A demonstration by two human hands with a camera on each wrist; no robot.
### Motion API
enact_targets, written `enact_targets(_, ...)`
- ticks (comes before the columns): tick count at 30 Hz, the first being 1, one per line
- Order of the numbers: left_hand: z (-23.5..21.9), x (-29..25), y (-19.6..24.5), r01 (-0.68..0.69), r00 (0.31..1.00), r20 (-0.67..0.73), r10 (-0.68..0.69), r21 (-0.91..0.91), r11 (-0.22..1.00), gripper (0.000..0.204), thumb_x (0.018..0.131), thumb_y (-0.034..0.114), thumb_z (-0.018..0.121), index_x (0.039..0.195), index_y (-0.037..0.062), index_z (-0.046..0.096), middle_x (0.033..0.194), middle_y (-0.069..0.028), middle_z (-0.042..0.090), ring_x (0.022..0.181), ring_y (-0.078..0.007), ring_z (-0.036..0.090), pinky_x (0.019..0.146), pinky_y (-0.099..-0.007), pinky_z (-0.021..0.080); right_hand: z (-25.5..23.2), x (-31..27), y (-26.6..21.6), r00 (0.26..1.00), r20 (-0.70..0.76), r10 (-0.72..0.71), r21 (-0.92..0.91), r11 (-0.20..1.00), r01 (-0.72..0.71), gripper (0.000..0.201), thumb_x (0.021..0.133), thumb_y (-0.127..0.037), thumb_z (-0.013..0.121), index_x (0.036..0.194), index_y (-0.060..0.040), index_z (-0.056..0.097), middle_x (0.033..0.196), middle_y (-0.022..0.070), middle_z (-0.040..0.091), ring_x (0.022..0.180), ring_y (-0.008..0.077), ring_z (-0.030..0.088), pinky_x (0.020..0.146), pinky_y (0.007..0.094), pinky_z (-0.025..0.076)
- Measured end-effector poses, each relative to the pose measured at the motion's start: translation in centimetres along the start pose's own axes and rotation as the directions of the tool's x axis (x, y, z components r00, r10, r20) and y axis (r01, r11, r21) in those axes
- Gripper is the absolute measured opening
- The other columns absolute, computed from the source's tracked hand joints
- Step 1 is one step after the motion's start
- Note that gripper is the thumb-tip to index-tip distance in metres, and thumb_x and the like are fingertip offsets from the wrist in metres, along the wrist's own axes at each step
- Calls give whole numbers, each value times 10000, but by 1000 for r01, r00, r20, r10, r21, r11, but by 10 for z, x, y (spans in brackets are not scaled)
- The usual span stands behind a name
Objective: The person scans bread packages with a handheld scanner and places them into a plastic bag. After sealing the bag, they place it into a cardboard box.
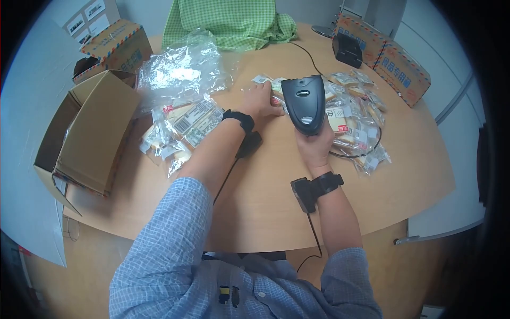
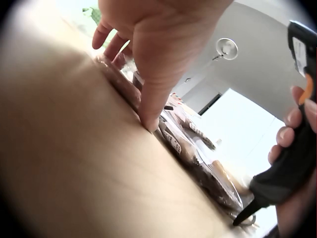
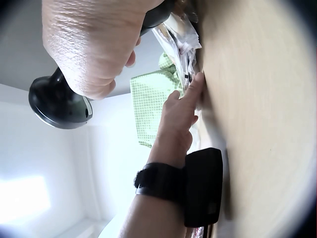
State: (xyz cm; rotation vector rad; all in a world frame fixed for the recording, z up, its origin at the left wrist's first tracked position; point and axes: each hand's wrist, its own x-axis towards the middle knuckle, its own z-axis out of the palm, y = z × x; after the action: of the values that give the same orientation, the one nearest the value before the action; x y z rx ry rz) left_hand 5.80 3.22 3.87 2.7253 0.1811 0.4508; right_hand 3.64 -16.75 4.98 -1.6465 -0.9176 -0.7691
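Note:
My right hand (image 1: 315,144) grips the handle of a black barcode scanner (image 1: 304,103), its head raised over the table and covering part of a pile of clear-wrapped bread packs (image 1: 366,130). At the left edge of that pile, my left hand (image 1: 258,101) touches one wrapped pack (image 1: 277,91). The left wrist view shows its thumb (image 2: 150,116) down at the tabletop and its other fingers spread along the pack (image 2: 119,82). Left of my left forearm lies a second heap of labelled bread packs (image 1: 194,122).
An open cardboard box (image 1: 95,135) stands at the left, with crumpled clear plastic (image 1: 183,69) beside it. Printed cartons (image 1: 401,74) and a black device (image 1: 348,50) are at the back right. Green checked cloth (image 1: 226,24) lies at the back. The scanner's cable (image 1: 345,155) loops over the right pile.

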Motion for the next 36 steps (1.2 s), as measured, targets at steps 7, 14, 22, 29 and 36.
enact_targets(7, -26, -32, 6, 142, 989, -45, -138, 89, 986, 566, 711, 291, 682, 1153, 4, 475, 979, -190, 599, 890, -350, 583, 780, -414, 474, -1, -1, -3, 999, 33, 20, 6, 1000, -20, 417, 651, -129, 721, 1002, -6, 534, 781, 158, 597, 690, 339, 605, 592, 366, 488)
enact_targets(14, -41, -58, -43, 115, 993, -20, -114, 296, 948, 260, 763, 290, 610, 939, 106, 661, 945, -128, 621, 981, -328, 540, 800, -399, 455, 1, -2, -1, 999, 40, 16, 6, 1000, -16, 392, 653, -112, 708, 989, -9, 535, 750, 150, 595, 666, 327, 605, 579, 362, 486)
enact_targets(22, -31, -42, -34, -6, 999, -35, 11, 140, 990, 257, 766, 253, 601, 949, 75, 626, 1003, -148, 593, 992, -316, 538, 826, -394, 447, 1, -4, -4, 998, 55, 10, -2, 1000, -10, 382, 640, -85, 701, 979, -20, 540, 780, 142, 595, 696, 335, 604, 596, 363, 488)
enact_targets(29, -43, -28, -41, -76, 997, 47, 62, 441, 894, 163, 744, 160, 587, 816, 26, 644, 863, -168, 635, 811, -328, 618, 716, -396, 499, 0, -3, -5, 997, 63, 43, 16, 999, -44, 380, 636, -76, 692, 983, -23, 545, 784, 140, 595, 712, 335, 603, 604, 366, 487)
enact_targets(36, -142, -22, -37, 56, 983, -168, -69, -82, 995, 186, 715, 172, 590, 752, -9, 608, 678, -107, 621, 639, -186, 595, 607, -308, 477, 0, 0, -11, 989, 150, 16, 6, 1000, -17, 396, 630, -80, 686, 996, -33, 542, 818, 142, 601, 725, 324, 602, 621, 372, 489)
